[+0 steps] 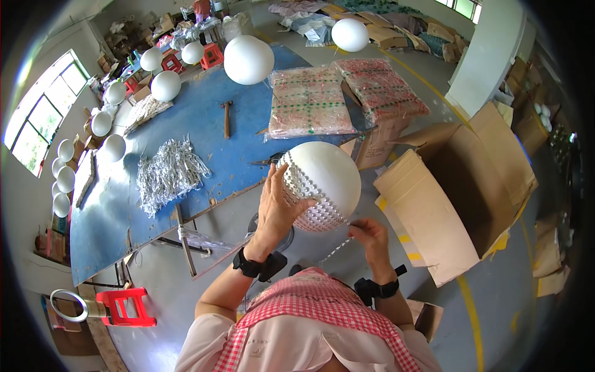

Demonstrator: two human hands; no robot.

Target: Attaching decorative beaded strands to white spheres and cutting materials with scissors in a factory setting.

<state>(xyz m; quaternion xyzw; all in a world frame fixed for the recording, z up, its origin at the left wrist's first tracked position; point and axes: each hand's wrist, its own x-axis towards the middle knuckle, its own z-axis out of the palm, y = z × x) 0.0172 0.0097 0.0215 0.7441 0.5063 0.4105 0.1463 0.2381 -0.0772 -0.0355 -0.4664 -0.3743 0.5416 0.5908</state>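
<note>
Foam ball, large and white, is sitting in front of the person's chest, just off the near edge of the blue surface, with its lower left part already covered in rows of small pearly beads. The left hand is spreading open against the beaded side, fingers splayed and palm pressing, steadying the ball rather than gripping it. The right hand is pinching shut on a thin bead strand just under the ball, with the strand trailing down toward the checked apron.

To do this well, I judge the left hand should be holding the ball firm while turning it slowly, and the right hand should be feeding the strand taut, laying each new row touching the last so no white gap shows.

Counting: one ball is being worked. Three bare white balls are lying on the surface, one more is resting on the floor farther off, and about seven white half-shells are lining the far left edge, though the rim blurs that count. Two wrapped red-and-green bundles, one hammer, one silvery heap of strands and one red stool are also showing.
</note>
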